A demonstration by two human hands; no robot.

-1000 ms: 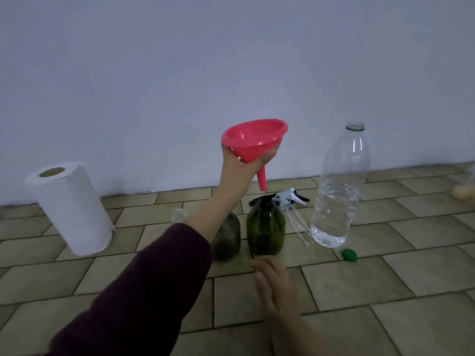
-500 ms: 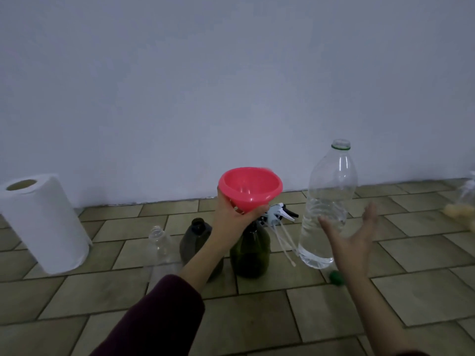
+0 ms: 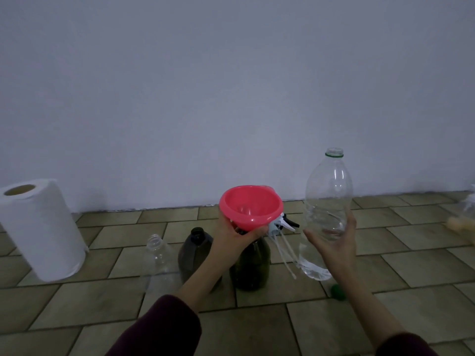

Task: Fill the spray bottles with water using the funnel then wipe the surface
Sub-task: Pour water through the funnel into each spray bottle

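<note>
Looking down at a tiled floor (image 3: 334,327) that runs up to a plain pale wall (image 3: 231,86), with everything lined up near the base of it. Biggest thing is the white paper towel roll (image 3: 42,231) standing on end at the far left, well apart from the rest. Next is the tall clear water bottle (image 3: 327,201) on the right, cap off, with only a little water sitting at the bottom. The right hand (image 3: 334,242) is spread wide open around its middle, palm toward the bottle; I can't tell if the fingers are actually touching it.

Then the dark green spray bottle (image 3: 253,268) in the centre, with the pink funnel (image 3: 250,206) sitting above its neck, tilted a bit toward the camera. The left hand (image 3: 237,240) is curled under the funnel's bowl, gripping it from below, so the spout and the bottle's mouth are hidden. Just left of that is a brownish bottle (image 3: 195,250), open at the top, and further left a small clear bottle (image 3: 156,258), also open. White spray heads (image 3: 281,224) with long dip tubes lie behind the green bottle, next to the water bottle. A green cap (image 3: 338,295) sits on the floor near the water bottle's base. No labels or writing that I can read on anything.
</note>
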